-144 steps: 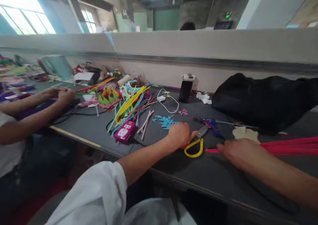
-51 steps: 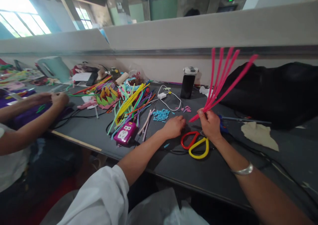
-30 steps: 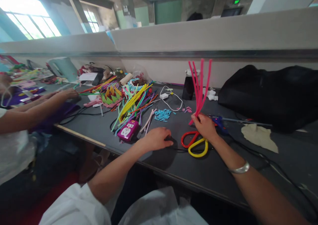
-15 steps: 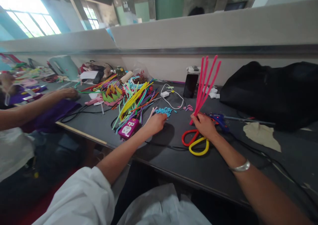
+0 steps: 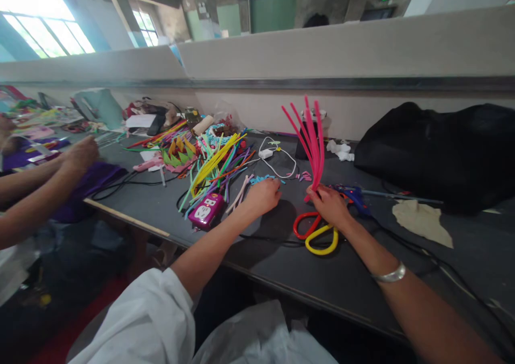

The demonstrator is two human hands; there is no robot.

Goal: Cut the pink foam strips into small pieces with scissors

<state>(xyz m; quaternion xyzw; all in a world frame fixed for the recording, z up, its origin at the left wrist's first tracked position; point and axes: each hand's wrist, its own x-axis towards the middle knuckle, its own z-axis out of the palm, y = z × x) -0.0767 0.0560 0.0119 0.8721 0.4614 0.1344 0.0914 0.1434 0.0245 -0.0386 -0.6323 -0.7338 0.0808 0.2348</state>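
In my right hand (image 5: pixel 329 206) is a bunch of bright pink pipe cleaners (image 5: pixel 313 144), gripped at the lower ends so that they fan upward. Scissors with one red and one yellow handle (image 5: pixel 322 240) lie on the table just beneath that hand. Beside it, partly hidden, is a blue glue gun (image 5: pixel 358 199). My left hand (image 5: pixel 263 195) hovers low over the table with its fingers curled, near small blue cut pieces (image 5: pixel 259 179). Whatever may be between its fingers is hidden. Small pink pieces (image 5: pixel 304 176) lie between the hands.
Left of me are a pile of coloured pipe cleaners (image 5: pixel 213 163) and a purple box (image 5: pixel 206 212). A phone (image 5: pixel 301 148) leans behind the pink bunch, near a white cable (image 5: pixel 277 163). A black bag (image 5: pixel 434 155) sits at right. A co-worker's hands (image 5: pixel 82 152) are at far left.
The pink pipe cleaners have tipped from leaning right to leaning left. My left hand has shifted slightly right, closer to my right hand. The co-worker's near hand has drawn back to the left.
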